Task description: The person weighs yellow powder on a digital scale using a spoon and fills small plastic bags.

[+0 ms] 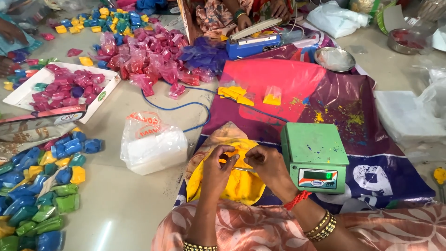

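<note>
Both hands meet over a large soft bag of bright yellow powder (239,179), its crinkled plastic mouth rolled open on the glossy purple-and-red printed sheet (344,107). Left hand (218,169) and right hand (262,162) have their fingertips pinched together on a small thin clear plastic pouch (236,160) held just above the powder; thumbs and forefingers closed on it, other fingers curled. Just right of the right hand stands a boxy green digital weighing scale (315,155) with a flat smooth top, close against the wrist. To the left, a slumped clear plastic bag of white powder (153,144) sits on the pale smooth floor (121,204), with bare floor between it and a heap of small blue, green and yellow filled packets (42,186) at the left edge. Farther off lie a glossy mound of pink packets (144,58), a blue heat sealer (253,44) and a round steel dish (334,59). Small flat yellow packets (241,95) rest on the sheet, well apart from the hands.
</note>
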